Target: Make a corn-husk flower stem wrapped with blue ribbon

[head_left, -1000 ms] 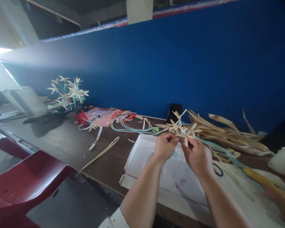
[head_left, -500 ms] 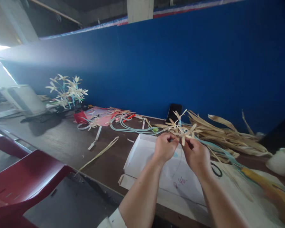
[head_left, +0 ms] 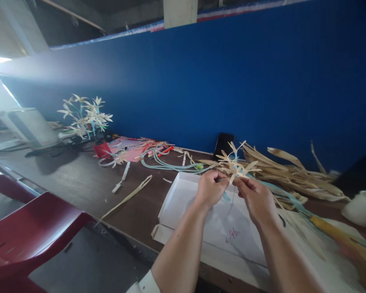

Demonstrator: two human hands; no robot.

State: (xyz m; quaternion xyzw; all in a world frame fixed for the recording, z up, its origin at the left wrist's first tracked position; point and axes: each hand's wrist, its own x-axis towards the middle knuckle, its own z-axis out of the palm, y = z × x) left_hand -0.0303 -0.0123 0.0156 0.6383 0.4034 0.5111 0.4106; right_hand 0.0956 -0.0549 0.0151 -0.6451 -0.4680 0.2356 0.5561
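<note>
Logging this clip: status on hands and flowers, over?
Left grip, right grip: above white box, pinching base of flower spray. Spray roughly upright. Dried leaves close beyond.

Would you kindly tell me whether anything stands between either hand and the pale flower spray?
Nothing visible does: the left hand and right hand both pinch the flower spray low down, above the white box.

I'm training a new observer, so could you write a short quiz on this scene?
1. True or false: the left hand and right hand both have fingers at the base of a flower spray.

2. What colour is the chair? A) green B) yellow C) red

3. Fill in: as pictured, the looped pale strip lies to the ___ of the white box.

Key: 1 true; 2 C; 3 left.
</note>
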